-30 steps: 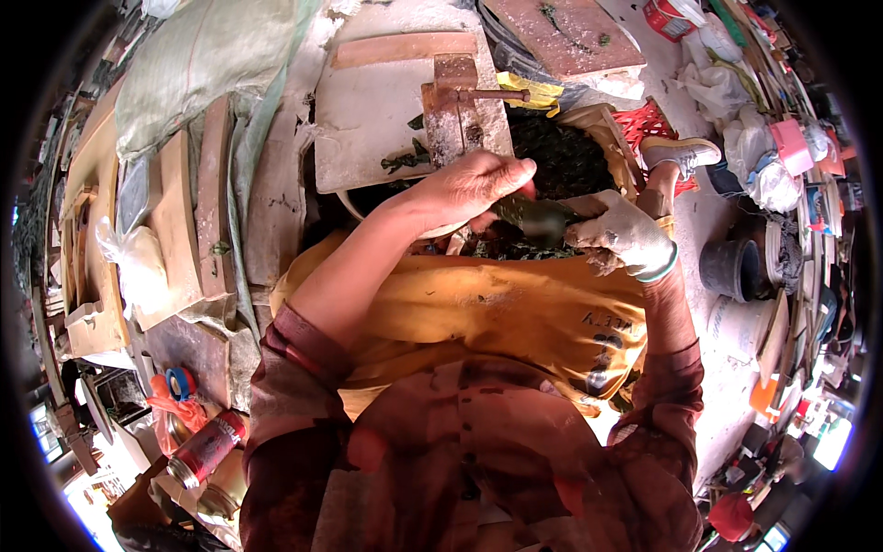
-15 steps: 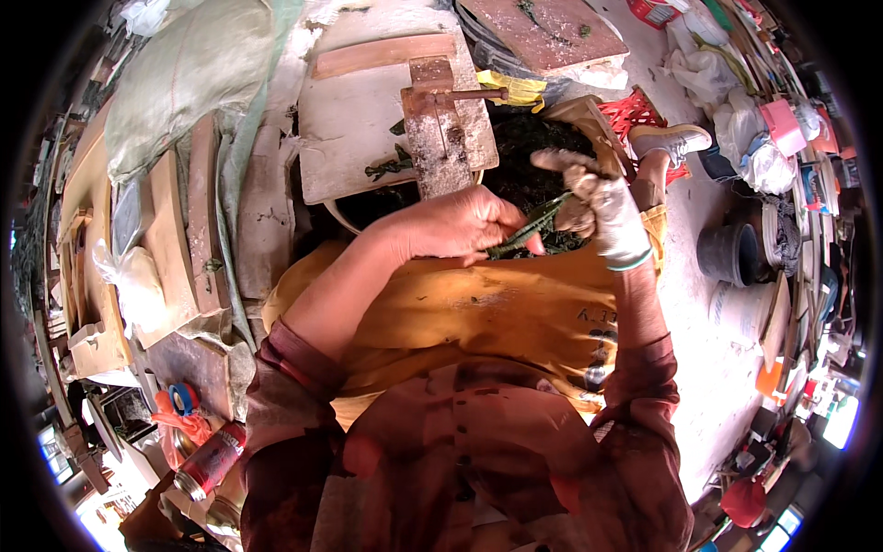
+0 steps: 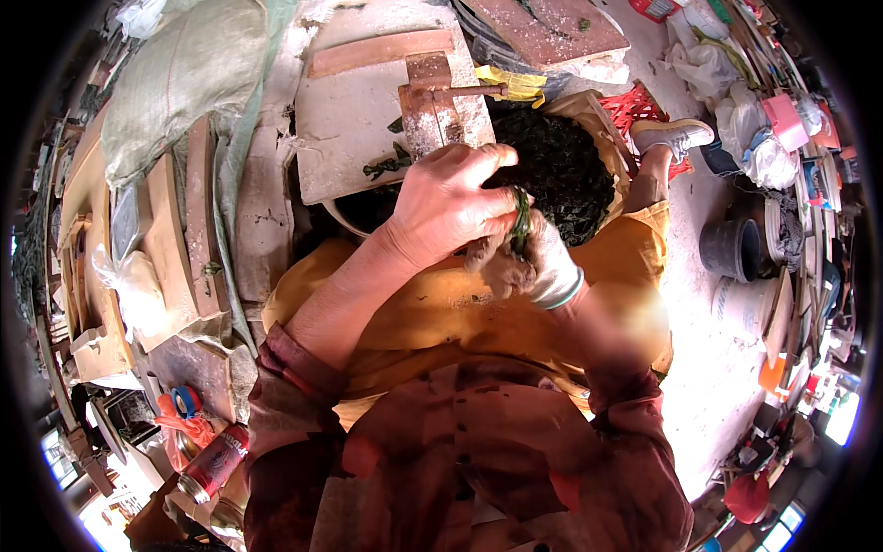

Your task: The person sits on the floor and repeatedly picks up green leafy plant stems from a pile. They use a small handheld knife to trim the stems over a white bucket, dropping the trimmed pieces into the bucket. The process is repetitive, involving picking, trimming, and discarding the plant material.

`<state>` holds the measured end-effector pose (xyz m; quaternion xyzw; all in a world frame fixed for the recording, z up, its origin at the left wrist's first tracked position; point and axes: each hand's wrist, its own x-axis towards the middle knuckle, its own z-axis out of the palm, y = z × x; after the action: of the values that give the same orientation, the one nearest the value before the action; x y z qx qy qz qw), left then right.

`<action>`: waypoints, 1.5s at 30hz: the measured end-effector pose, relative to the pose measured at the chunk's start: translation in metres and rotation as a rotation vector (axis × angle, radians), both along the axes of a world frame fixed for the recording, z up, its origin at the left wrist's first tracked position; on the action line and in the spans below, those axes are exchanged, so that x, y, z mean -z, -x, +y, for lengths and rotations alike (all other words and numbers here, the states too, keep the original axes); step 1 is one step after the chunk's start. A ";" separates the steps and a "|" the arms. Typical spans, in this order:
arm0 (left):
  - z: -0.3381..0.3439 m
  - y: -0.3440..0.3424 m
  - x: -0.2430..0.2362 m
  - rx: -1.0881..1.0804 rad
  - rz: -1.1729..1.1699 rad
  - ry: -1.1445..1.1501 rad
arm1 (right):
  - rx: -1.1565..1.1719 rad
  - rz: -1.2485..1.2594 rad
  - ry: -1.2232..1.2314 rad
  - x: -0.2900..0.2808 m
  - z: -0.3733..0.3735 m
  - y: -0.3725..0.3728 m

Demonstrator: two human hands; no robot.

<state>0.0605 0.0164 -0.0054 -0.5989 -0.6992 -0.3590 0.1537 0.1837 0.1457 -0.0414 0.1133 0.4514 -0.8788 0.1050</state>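
Note:
My bare left hand (image 3: 446, 198) pinches a green leafy strand (image 3: 519, 221), likely seaweed. Just below it, my right hand (image 3: 535, 262), in a soiled whitish glove, is closed on the same strand. Both hands are together over my orange apron (image 3: 386, 299). Behind them a dark green leafy heap (image 3: 561, 161) fills a lined container (image 3: 602, 133). A white board (image 3: 345, 120) carries a salt-crusted wooden block with a rod (image 3: 428, 115) and a few green scraps; its front end is partly hidden by my left hand.
Wooden planks (image 3: 175, 239) and a pale woven sack (image 3: 179, 83) lie left, with a red cylinder (image 3: 212, 465) below. At right are a red plastic basket (image 3: 635, 110), a shoed foot (image 3: 671, 138), a black bucket (image 3: 727, 248) and bags (image 3: 768, 156). A reddish board (image 3: 547, 28) is at top.
My left hand has risen and turned over the strand. My right hand has moved down and left to below it, and the strand now looks bunched between them.

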 end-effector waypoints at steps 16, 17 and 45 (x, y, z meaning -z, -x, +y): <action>0.011 -0.002 0.019 0.060 -0.656 -0.036 | 0.145 0.163 -0.623 -0.022 0.021 0.002; 0.012 -0.001 0.021 0.054 -0.639 -0.039 | 0.129 0.141 -0.630 -0.018 0.022 0.003; -0.014 0.032 0.009 -0.059 -0.050 0.581 | -0.228 -0.316 -0.782 -0.062 0.051 0.028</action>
<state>0.0284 0.0025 -0.0141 -0.5882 -0.7934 -0.1536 -0.0312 0.1554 0.1965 0.0209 0.2270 0.7384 -0.5963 0.2180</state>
